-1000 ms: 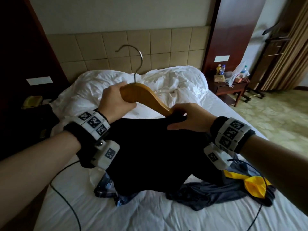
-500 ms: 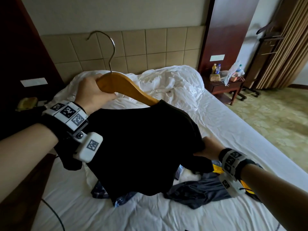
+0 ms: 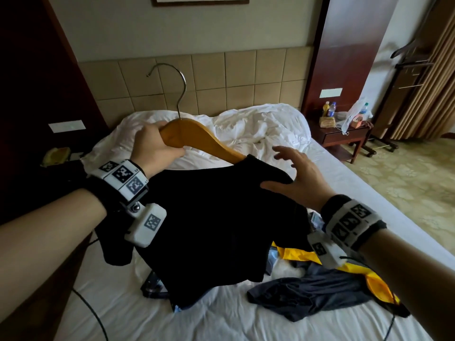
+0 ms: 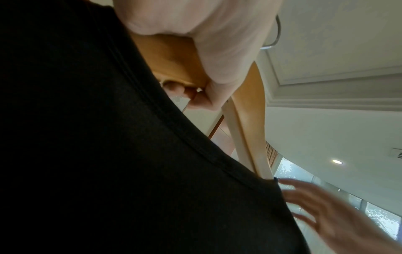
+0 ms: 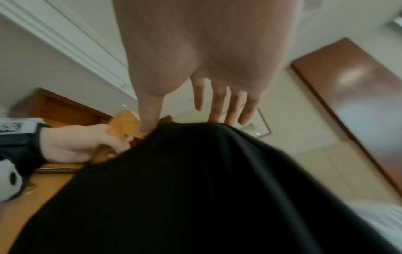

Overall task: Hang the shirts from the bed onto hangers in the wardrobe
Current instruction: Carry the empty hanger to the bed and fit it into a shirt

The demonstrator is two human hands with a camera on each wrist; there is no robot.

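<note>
My left hand [image 3: 157,146] grips the left arm of a wooden hanger [image 3: 202,141] with a metal hook [image 3: 177,87], held above the bed. A black shirt [image 3: 216,230] hangs from the hanger, its right shoulder over the hanger's right arm. My right hand [image 3: 293,173] hovers at that shoulder with fingers spread, thumb near the cloth, holding nothing. In the left wrist view the left hand's fingers [image 4: 195,96] curl round the hanger [image 4: 250,123] beside the black shirt [image 4: 108,154]. In the right wrist view the right hand's fingers [image 5: 217,103] are straight above the shirt [image 5: 195,189].
More clothes lie on the white bed [image 3: 221,321]: a dark grey garment [image 3: 307,294] and a yellow one [image 3: 295,253]. A crumpled duvet [image 3: 246,126] sits at the headboard. A bedside table [image 3: 344,134] with bottles stands right. A cable [image 3: 93,313] trails at the lower left.
My right hand let go of the shirt's lower right part and rose to its shoulder, fingers now spread. The left hand with the hanger shifted right and slightly down.
</note>
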